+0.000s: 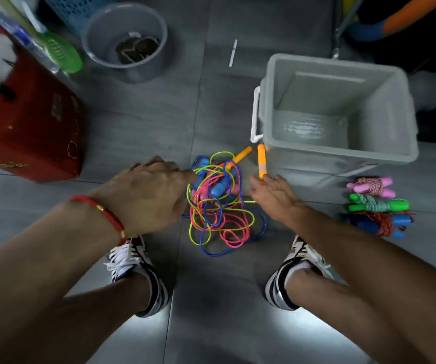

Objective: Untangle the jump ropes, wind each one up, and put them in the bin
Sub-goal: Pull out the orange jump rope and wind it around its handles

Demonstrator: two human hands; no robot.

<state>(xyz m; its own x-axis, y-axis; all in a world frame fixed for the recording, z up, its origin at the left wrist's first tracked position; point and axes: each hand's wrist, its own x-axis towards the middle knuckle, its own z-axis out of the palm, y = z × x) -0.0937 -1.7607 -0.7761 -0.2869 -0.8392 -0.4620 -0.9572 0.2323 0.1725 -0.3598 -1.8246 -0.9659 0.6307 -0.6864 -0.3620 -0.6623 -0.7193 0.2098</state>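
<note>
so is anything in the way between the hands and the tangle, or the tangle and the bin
Nothing visible. The left hand already touches the tangle, and the right hand is beside it at an orange handle. The bin stands open just behind the tangle.

A: What's the stuff laid out on?

B: A grey tiled floor (138, 122). A tangled heap of yellow, pink and blue plastic jump ropes (218, 206) is seen in the middle, just beside a rectangular grey plastic bin (406, 127).

A: Anything else down there?

B: Three wound-up ropes with pink, green and blue handles (375, 206) are lined up right of the bin. A round grey bucket (98, 30), a red box (33, 122) and a thin white stick (233, 53) are also set on it.
</note>
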